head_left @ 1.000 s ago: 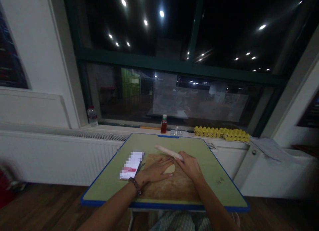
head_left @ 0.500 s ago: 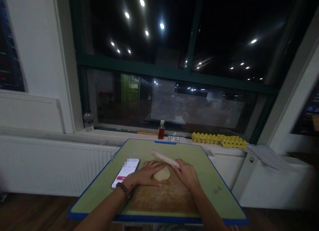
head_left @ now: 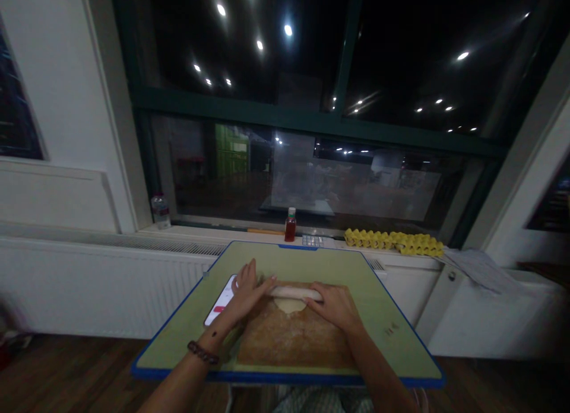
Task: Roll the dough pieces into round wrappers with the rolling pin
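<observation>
Over the far part of the brown board, a long, pale rolling pin, lying sideways. Also on the far part of the board, a flat bit of creamy dough, round along the near side, partly hidden by the rolling pin.

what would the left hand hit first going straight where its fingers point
Probably the orange-brown stick on the windowsill, after the left hand passes over the green table; height and depth are hard to judge, so it might brush the table first.
</observation>
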Demonstrator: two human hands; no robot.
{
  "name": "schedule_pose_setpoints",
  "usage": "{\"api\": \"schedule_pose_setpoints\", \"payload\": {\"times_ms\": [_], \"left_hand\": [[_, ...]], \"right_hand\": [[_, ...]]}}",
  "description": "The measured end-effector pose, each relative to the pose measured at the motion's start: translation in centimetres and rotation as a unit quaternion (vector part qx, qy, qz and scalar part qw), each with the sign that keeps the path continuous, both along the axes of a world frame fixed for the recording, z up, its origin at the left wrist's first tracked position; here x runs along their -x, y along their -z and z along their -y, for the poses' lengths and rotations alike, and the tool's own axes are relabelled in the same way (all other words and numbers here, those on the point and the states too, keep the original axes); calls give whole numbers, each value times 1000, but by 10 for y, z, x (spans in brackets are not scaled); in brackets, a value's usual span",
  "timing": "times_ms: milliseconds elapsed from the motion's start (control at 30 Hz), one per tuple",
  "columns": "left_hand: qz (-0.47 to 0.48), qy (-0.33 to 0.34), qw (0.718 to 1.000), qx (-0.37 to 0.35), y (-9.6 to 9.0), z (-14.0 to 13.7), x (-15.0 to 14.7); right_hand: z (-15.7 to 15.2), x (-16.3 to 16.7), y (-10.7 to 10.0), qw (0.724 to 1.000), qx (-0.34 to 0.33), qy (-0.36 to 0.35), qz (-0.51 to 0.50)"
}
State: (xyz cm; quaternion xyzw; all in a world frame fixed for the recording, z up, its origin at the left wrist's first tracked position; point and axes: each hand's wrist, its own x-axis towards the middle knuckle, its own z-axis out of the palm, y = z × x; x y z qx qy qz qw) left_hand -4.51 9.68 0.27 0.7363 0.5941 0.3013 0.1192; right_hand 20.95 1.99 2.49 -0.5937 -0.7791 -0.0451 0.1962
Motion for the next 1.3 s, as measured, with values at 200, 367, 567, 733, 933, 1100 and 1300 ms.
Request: {"api": "schedule_pose_setpoints", "payload": {"times_ms": [200, 367, 567, 733, 933, 1100, 1300], "left_hand": [[-94, 70, 983, -138, -14, 16, -37], [-125, 88, 985, -80, -8, 11, -59], [-150, 64, 987, -8, -6, 3, -60], [-181, 68, 981, -8, 0, 16, -61], [-229, 90, 967, -59, 10, 30, -56], [-240, 104, 958, -113, 16, 39, -54], [-236, 97, 960, -115, 13, 40, -57]], "right_hand": [[3, 4, -5, 999, 11, -42, 16], [-4, 1, 4, 999, -30, -14, 0], [-17, 0, 14, 999, -1, 31, 32], [-15, 4, 11, 994, 22, 43, 97], [5, 10, 4, 992, 17, 51, 118], [20, 14, -3, 988, 35, 54, 140], [12, 16, 1, 987, 26, 65, 148]]}}
